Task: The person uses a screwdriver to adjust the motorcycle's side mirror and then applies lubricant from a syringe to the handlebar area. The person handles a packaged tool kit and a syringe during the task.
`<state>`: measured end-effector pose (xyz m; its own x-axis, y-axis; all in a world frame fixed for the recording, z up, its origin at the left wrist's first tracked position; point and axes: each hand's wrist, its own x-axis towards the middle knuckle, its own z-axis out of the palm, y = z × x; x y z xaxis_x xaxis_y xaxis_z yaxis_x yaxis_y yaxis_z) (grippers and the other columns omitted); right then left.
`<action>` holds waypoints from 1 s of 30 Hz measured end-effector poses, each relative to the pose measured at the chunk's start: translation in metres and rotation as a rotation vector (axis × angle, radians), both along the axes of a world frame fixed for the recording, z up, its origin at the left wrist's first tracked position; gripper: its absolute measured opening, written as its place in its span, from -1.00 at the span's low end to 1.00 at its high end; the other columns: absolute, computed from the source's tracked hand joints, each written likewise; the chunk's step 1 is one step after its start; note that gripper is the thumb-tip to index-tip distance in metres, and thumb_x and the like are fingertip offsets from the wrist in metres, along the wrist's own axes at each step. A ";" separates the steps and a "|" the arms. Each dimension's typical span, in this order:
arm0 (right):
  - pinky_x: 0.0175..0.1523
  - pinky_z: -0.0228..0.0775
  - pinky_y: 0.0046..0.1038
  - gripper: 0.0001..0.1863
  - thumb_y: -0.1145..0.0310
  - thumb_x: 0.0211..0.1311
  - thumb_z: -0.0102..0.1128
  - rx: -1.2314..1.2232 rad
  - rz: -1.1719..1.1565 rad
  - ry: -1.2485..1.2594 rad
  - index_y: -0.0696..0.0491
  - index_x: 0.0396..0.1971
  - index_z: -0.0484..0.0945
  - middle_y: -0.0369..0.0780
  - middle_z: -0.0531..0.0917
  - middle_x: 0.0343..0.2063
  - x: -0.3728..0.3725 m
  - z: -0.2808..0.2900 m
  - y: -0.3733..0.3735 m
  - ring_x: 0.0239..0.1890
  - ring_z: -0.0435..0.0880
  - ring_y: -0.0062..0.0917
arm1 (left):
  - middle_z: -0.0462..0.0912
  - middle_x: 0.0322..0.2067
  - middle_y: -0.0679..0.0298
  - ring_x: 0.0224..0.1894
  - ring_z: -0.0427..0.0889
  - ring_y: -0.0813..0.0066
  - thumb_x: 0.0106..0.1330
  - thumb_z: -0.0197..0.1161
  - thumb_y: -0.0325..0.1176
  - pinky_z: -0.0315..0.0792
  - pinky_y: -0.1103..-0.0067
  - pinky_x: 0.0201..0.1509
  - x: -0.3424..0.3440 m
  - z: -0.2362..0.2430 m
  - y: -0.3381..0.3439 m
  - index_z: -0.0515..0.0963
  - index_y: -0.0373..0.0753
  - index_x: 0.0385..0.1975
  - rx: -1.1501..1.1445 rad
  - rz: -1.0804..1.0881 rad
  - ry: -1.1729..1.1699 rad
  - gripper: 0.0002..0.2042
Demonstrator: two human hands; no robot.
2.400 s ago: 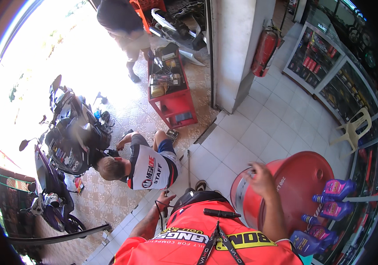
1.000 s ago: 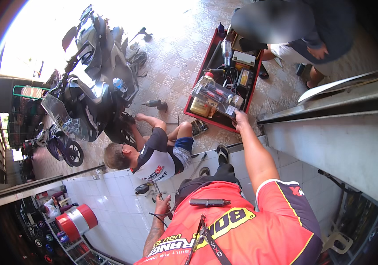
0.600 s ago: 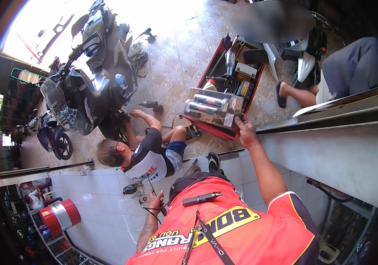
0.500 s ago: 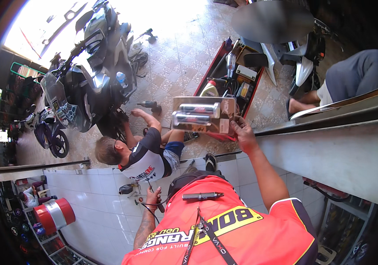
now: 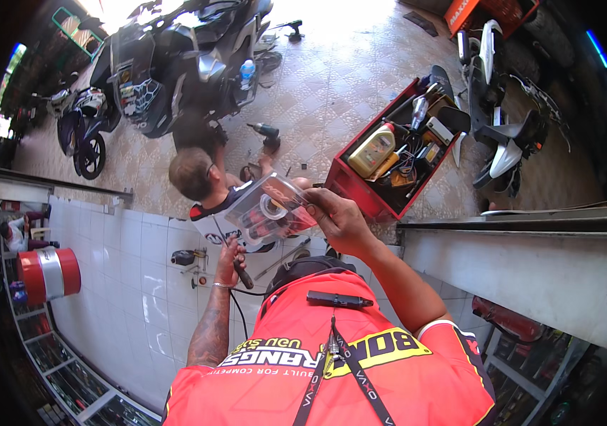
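My right hand grips the right edge of a clear plastic blister pack, thumb on top. The pack is tilted, and a pale ring and reddish parts show through its plastic. My left hand is closed round a slim tool with a dark handle and a thin shaft pointing up and away. A black cord runs beside that wrist; where it attaches is hidden. Just beyond the pack, a co-worker crouches by a dark motorcycle, partly covered by the pack.
A red tool cart holding a yellow oil bottle and tools stands ahead right. A cordless drill lies on the tiles. Motorcycle parts lie far right, beside a ledge. A red drum stands left.
The blister pack has come nearer and to the left and is now tilted, no longer showing its two cylinders face-on. My view has shifted; the person seated at right is out of sight.
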<state>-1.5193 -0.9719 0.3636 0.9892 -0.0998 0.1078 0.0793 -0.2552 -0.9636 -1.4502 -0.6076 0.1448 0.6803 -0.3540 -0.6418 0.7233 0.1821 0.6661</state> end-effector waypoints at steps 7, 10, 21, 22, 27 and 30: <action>0.02 0.50 -0.53 -0.73 0.42 0.52 0.08 0.569 0.030 0.121 0.22 0.09 0.53 -0.26 0.67 -0.15 0.013 -0.007 0.067 -0.12 0.60 -0.68 | 0.42 0.35 0.14 0.37 0.42 0.24 0.45 0.01 0.30 0.32 0.29 0.42 -0.005 0.062 0.027 0.23 -0.25 0.43 -0.069 -0.253 -0.493 -0.21; -0.02 0.53 -0.55 -0.73 0.38 0.54 0.09 0.892 0.005 0.178 0.20 0.08 0.52 -0.26 0.68 -0.16 0.011 -0.015 0.077 -0.17 0.63 -0.70 | 0.46 0.31 0.10 0.33 0.47 0.24 0.39 0.13 0.26 0.35 0.28 0.41 -0.011 0.088 0.029 0.27 -0.32 0.40 -0.337 -0.098 -0.347 -0.19; 0.08 0.64 -0.35 -0.76 0.31 0.52 0.13 1.371 0.432 0.445 0.17 -0.02 0.57 -0.18 0.72 -0.10 -0.003 -0.014 0.014 -0.08 0.74 -0.49 | 0.48 0.30 0.08 0.31 0.49 0.17 0.39 0.22 0.12 0.39 0.21 0.38 -0.062 0.142 -0.007 0.30 -0.30 0.37 -0.307 0.025 -0.349 -0.28; 0.09 0.63 -0.34 -0.76 0.32 0.51 0.13 1.394 0.444 0.451 0.17 -0.02 0.57 -0.18 0.72 -0.09 -0.007 -0.013 0.007 -0.07 0.74 -0.48 | 0.49 0.29 0.08 0.31 0.50 0.17 0.39 0.22 0.12 0.40 0.21 0.37 -0.066 0.143 -0.014 0.30 -0.30 0.37 -0.303 0.028 -0.343 -0.28; 0.11 0.60 -0.35 -0.75 0.35 0.50 0.14 1.428 0.481 0.399 0.18 0.02 0.55 -0.16 0.71 -0.06 -0.027 -0.011 -0.031 -0.05 0.73 -0.48 | 0.52 0.25 0.06 0.26 0.55 0.16 0.38 0.23 0.13 0.47 0.21 0.29 -0.087 0.154 -0.053 0.33 -0.31 0.35 -0.252 0.009 -0.317 -0.27; 0.14 0.58 -0.34 -0.73 0.39 0.50 0.10 1.384 0.464 0.405 0.20 0.07 0.52 -0.15 0.70 -0.03 -0.033 -0.013 -0.054 -0.02 0.72 -0.48 | 0.56 0.21 0.06 0.21 0.59 0.17 0.36 0.24 0.15 0.51 0.23 0.25 -0.097 0.164 -0.076 0.34 -0.33 0.34 -0.219 0.014 -0.328 -0.26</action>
<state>-1.5519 -1.0255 0.3508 0.8996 0.4281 -0.0863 -0.4257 0.8155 -0.3921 -1.5476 -0.6835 0.3091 0.8426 -0.4475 -0.2997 0.4746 0.3538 0.8060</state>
